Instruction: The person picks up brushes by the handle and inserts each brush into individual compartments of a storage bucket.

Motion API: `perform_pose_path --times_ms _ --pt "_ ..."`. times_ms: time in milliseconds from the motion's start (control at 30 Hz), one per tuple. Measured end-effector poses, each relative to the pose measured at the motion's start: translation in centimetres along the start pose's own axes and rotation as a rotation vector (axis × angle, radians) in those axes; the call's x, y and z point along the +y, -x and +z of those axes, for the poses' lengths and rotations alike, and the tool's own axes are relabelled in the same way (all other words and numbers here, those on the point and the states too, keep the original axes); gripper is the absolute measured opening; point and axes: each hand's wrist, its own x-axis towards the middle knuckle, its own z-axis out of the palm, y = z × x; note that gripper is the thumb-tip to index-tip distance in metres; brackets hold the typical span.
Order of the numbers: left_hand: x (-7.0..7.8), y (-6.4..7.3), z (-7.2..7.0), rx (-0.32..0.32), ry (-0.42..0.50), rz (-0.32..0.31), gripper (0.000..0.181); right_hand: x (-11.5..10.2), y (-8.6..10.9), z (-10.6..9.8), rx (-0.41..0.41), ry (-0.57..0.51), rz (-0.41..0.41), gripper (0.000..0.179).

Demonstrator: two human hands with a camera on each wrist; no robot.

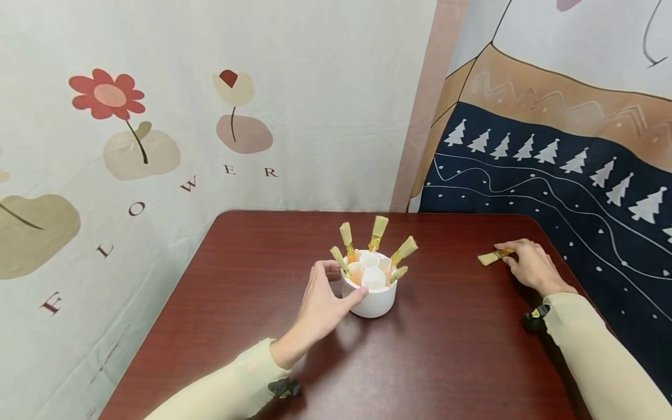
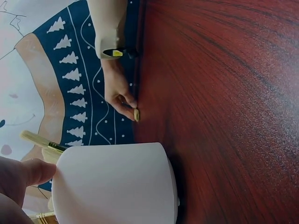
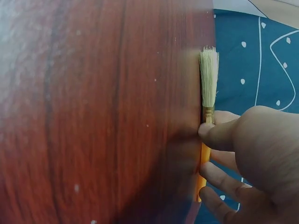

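Observation:
A round white brush holder with inner compartments stands on the table, several paintbrushes in it with bristles up, fanned outward. My left hand grips its near left side, thumb at the front rim and fingers round the far left. In the left wrist view the thumb lies at the edge of the holder's white wall. Off to the right, my right hand pinches another paintbrush between thumb and fingers. That brush has pale bristles and a yellow-orange handle, close over the tabletop.
The dark red-brown wooden table has rounded far corners. Behind it hangs a pale curtain with flower prints and letters. A navy cloth with white trees borders the table's right edge.

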Motion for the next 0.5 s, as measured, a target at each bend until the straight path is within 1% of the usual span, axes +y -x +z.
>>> perform_pose_path --times_ms 100,333,500 --pt "0.04 0.06 -0.04 -0.002 -0.002 -0.001 0.078 -0.07 -0.06 0.01 -0.003 0.016 -0.007 0.037" --pt "0.06 0.04 -0.10 -0.009 -0.002 0.006 0.077 -0.45 0.05 -0.01 0.020 0.063 -0.048 0.030" --pt "0.06 0.00 -0.09 -0.012 0.007 0.010 0.078 -0.85 -0.33 -0.17 0.028 0.050 -0.034 0.023"
